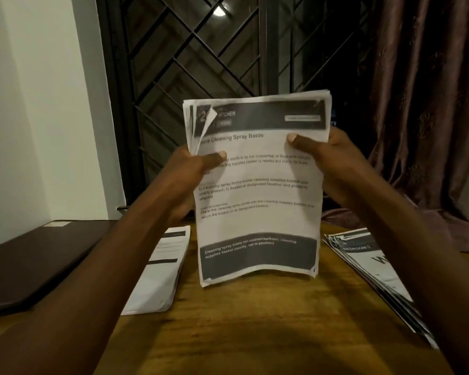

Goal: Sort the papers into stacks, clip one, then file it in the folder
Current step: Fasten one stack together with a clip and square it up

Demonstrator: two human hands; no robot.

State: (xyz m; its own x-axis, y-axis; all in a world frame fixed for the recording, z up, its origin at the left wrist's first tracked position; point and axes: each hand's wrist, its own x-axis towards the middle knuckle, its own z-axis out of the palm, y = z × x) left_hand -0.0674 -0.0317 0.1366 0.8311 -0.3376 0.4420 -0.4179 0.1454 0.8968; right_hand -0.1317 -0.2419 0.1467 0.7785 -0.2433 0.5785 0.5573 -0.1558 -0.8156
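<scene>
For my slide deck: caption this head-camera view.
Left hand and right hand hold a sheaf of printed white papers above a brown wooden table.

The gripped sheaf [257, 185] is thin matt paper, creased, with one top corner curled. Below the grip, the table [241, 320] is grainy wood with a soft sheen. Left of the grip, the dark folder [38, 261] looks smooth and dully glossy. Right of the grip, the cloth curtain [423, 104] is satiny.

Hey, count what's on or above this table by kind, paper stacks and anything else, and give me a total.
Paper stacks: 3 (held stack, left stack, right stack)
Dark folder: 1
Total: 4
</scene>
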